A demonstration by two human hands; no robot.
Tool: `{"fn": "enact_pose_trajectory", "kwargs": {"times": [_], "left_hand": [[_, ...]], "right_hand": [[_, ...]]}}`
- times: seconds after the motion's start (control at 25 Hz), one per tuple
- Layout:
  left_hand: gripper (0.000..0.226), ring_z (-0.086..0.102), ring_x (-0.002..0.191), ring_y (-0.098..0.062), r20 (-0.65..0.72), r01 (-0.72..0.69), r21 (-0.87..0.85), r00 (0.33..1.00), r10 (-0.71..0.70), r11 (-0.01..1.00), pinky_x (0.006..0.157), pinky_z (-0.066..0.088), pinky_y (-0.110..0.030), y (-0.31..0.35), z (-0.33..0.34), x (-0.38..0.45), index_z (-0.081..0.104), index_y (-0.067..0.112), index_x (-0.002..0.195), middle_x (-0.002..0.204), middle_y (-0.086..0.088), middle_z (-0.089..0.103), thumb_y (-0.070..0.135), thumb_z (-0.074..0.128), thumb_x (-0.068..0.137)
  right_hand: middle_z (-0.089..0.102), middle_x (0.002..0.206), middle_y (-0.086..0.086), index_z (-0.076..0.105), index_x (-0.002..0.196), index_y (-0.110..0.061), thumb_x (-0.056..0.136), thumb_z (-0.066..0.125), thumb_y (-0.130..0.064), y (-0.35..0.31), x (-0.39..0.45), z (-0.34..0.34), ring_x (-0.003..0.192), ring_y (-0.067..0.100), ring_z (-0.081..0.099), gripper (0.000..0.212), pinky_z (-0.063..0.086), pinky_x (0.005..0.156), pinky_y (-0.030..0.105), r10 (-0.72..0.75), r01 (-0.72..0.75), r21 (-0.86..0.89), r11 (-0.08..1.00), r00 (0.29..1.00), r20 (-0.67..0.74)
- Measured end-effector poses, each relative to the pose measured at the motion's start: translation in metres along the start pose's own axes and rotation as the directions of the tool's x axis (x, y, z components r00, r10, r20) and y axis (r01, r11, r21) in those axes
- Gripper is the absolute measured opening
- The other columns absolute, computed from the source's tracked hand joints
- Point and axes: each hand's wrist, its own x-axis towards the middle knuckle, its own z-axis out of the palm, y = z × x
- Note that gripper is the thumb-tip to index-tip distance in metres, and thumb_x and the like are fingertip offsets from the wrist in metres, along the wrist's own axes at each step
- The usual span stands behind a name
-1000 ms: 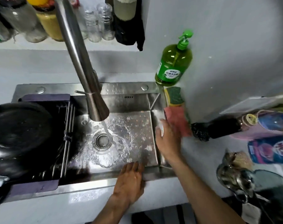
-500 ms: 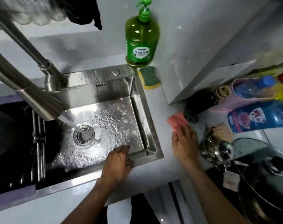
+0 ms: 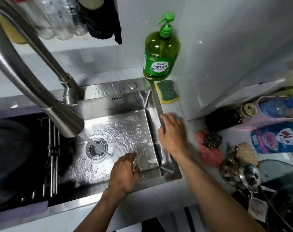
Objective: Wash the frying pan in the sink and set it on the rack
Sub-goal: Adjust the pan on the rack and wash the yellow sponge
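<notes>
Water (image 3: 99, 146) runs from the tap (image 3: 65, 121) into the sink (image 3: 125, 129). The left hand (image 3: 125, 173) lies spread on the basin floor by the front edge; the right hand (image 3: 171, 133), fingers relaxed, rests on the right rim. The frying pan (image 3: 10, 148) sits on the rack (image 3: 52, 148) at left. A pink cloth (image 3: 209, 153) lies on the worktop (image 3: 189, 185) just right of the sink.

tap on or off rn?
On. A stream of water runs from the faucet head down to the drain, and the sink floor around it is wet and rippled.
</notes>
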Motion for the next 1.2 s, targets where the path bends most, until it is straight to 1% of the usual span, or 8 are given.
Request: {"fn": "enact_pose_trajectory", "kwargs": {"times": [0.16,0.36,0.52,0.68,0.8,0.92,1.12,1.2], "left_hand": [[0.057,0.05,0.126,-0.023,-0.027,0.059,-0.029,0.998,-0.06,0.998,0.104,0.038,-0.027,-0.011,-0.002,0.014,0.047,0.017,0.14,0.14,-0.004,0.054,0.029,0.058,0.086],[0.039,0.062,0.1,-0.014,0.019,0.198,-0.335,0.979,-0.204,0.921,0.082,0.043,-0.011,-0.027,-0.008,0.001,0.062,0.025,0.124,0.11,0.014,0.066,0.023,0.063,0.085],[0.027,0.06,0.074,-0.012,0.014,0.296,-0.821,0.865,-0.502,0.488,0.062,0.046,-0.014,-0.059,-0.038,-0.022,0.071,0.022,0.078,0.068,0.015,0.07,-0.001,0.06,0.087],[0.03,0.065,0.106,-0.012,0.06,0.115,-0.991,0.849,-0.525,0.073,0.086,0.053,-0.021,-0.063,-0.063,-0.009,0.066,0.009,0.12,0.118,-0.007,0.07,0.021,0.048,0.099],[0.038,0.052,0.127,-0.016,-0.005,0.092,-0.981,0.87,-0.493,0.172,0.112,0.037,-0.036,-0.063,-0.081,0.011,0.055,0.009,0.135,0.136,-0.007,0.057,0.024,0.041,0.102],[0.039,0.049,0.13,-0.017,0.002,0.112,-0.968,0.897,-0.441,0.223,0.116,0.031,-0.036,-0.061,-0.083,0.023,0.054,0.009,0.134,0.138,-0.008,0.055,0.022,0.036,0.102],[0.043,0.016,0.144,-0.003,-0.137,0.131,-0.639,0.95,-0.28,0.758,0.118,-0.008,-0.022,-0.084,-0.084,0.012,0.043,0.03,0.142,0.148,0.012,0.037,0.026,0.026,0.103],[0.039,0.035,0.138,-0.008,-0.134,0.126,-0.787,0.921,-0.367,0.604,0.116,0.019,-0.02,-0.089,-0.091,0.009,0.047,0.027,0.14,0.146,0.004,0.046,0.029,0.029,0.106]], "right_hand": [[0.005,0.166,0.015,0.011,0.159,-0.016,0.093,0.057,-0.023,-0.019,0.104,0.009,0.149,0.037,0.017,0.08,0.022,0.119,0.05,0.168,-0.171,0.014,0.985,0.975,0.143],[0.049,0.134,0.03,0.043,0.137,-0.006,0.091,0.059,-0.039,-0.005,0.125,0.018,0.12,0.045,0.049,0.059,0.043,0.097,0.048,0.337,-0.341,-0.07,0.938,0.94,-0.061],[0.068,0.103,0.024,0.063,0.105,-0.003,0.086,0.064,-0.028,-0.044,0.059,0.032,0.095,0.043,0.065,0.032,0.055,0.077,0.043,0.43,-0.45,0.224,0.865,0.893,0.132],[0.069,0.087,0.017,0.068,0.101,0.003,0.088,0.054,-0.005,-0.158,-0.024,0.08,0.077,0.028,0.062,0.02,0.049,0.062,0.027,0.286,-0.709,0.686,0.163,0.7,0.655],[0.073,0.109,0.007,0.069,0.116,-0.01,0.094,0.056,-0.02,-0.211,-0.044,0.094,0.1,0.022,0.068,0.027,0.054,0.087,0.033,0.159,-0.694,0.718,-0.059,0.704,0.693],[0.063,0.132,0.004,0.054,0.139,-0.02,0.089,0.056,-0.058,-0.219,-0.043,0.086,0.121,0.024,0.059,0.063,0.045,0.105,0.046,0.109,-0.646,0.741,0.183,0.763,0.638],[0.072,0.111,0.014,0.063,0.12,-0.004,0.101,0.051,-0.014,-0.224,-0.039,0.084,0.103,0.022,0.071,0.025,0.058,0.089,0.035,0.156,-0.641,0.765,0.065,0.763,0.627],[0.073,0.093,0.008,0.066,0.112,-0.003,0.1,0.055,-0.011,-0.234,-0.045,0.092,0.081,0.015,0.072,0.018,0.058,0.07,0.025,0.21,-0.64,0.766,-0.057,0.743,0.636]]}}
